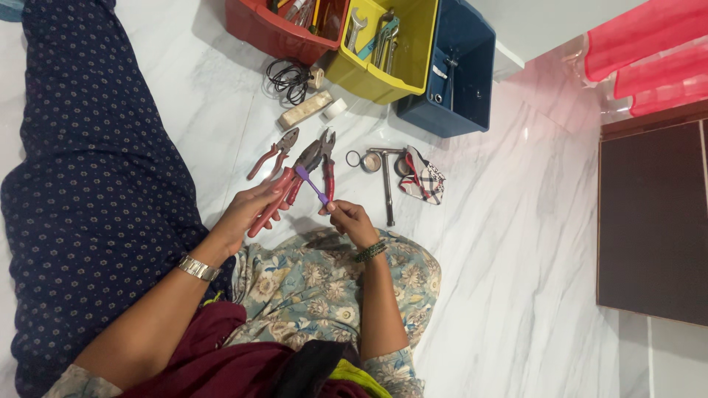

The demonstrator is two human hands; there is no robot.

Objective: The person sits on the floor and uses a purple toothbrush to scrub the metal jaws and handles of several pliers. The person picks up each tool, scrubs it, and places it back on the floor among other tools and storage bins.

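Above the lap, over the white marble floor [516, 280], red-handled pliers [284, 193] are gripped by the left hand [247, 210], fingers closed round the handles so their lower ends are hidden. The long axis is tilted, jaws pointed up and to the right. A small purple brush [313, 186] is pinched by the right hand [352, 221]; its lower end is covered by the fingertips, its head laid against the pliers near the joint. Contents of the red bin [258, 28], cut off at the top edge, are hard to make out.
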